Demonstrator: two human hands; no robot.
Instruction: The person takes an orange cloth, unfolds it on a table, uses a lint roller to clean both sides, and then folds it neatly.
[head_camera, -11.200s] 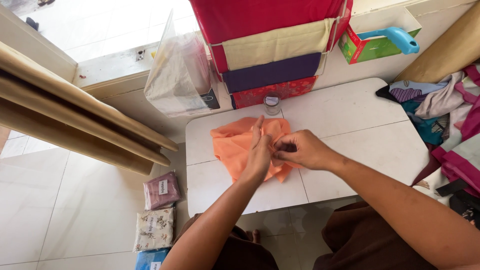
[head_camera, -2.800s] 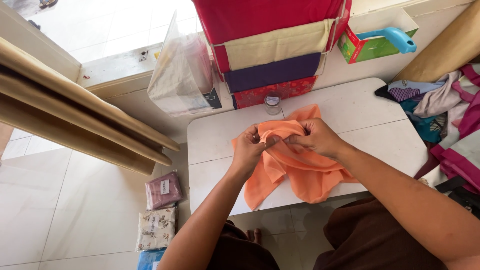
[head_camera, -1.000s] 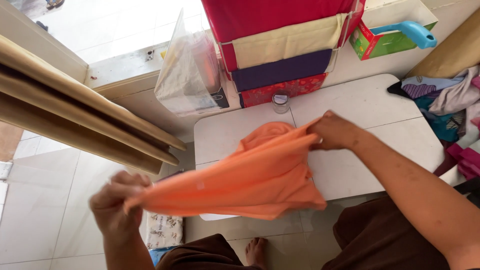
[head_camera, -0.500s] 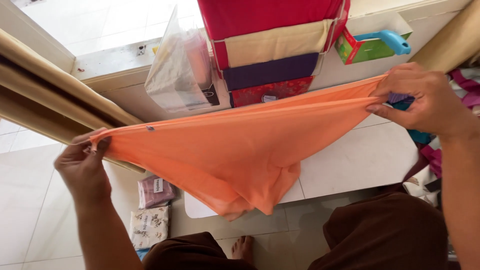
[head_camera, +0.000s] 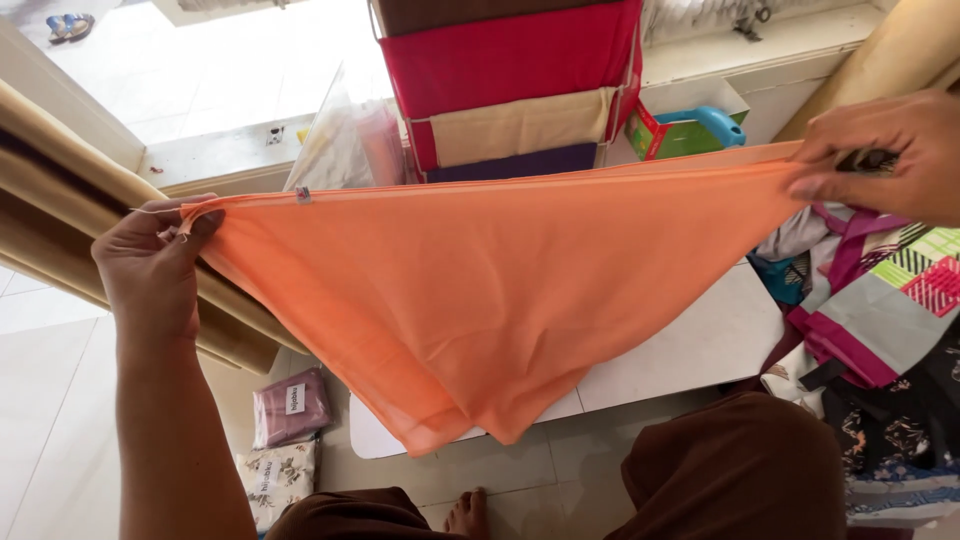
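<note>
Orange cloth (head_camera: 480, 300) — stretched taut in the air between both hands, folded into a triangle whose long upper edge runs nearly level and whose point hangs down in front of the white desk (head_camera: 690, 345). It hides most of the desk top; only the near right part and the front edge show. A small tag sits on the upper edge near the left corner.

Fabric rack (head_camera: 510, 85) behind the cloth, with brown, red, cream and purple layers stacked from top to bottom. Heap of patterned cloths (head_camera: 870, 300) to the right of the desk, just beside it. Clear plastic bag (head_camera: 340, 140) to the left of the rack.

Left hand (head_camera: 150, 265) — closed on the left corner of the cloth, thumb and fingers pinching it, a thread sticking out past the grip. Right hand (head_camera: 890, 155) — closed on the right corner, fingers curled over the gathered edge.

Green box (head_camera: 665, 135) with a blue handle (head_camera: 715, 122) lying on it, right of the rack. Two packets (head_camera: 285, 440) on the floor tiles left of the desk, one mauve, one floral.
</note>
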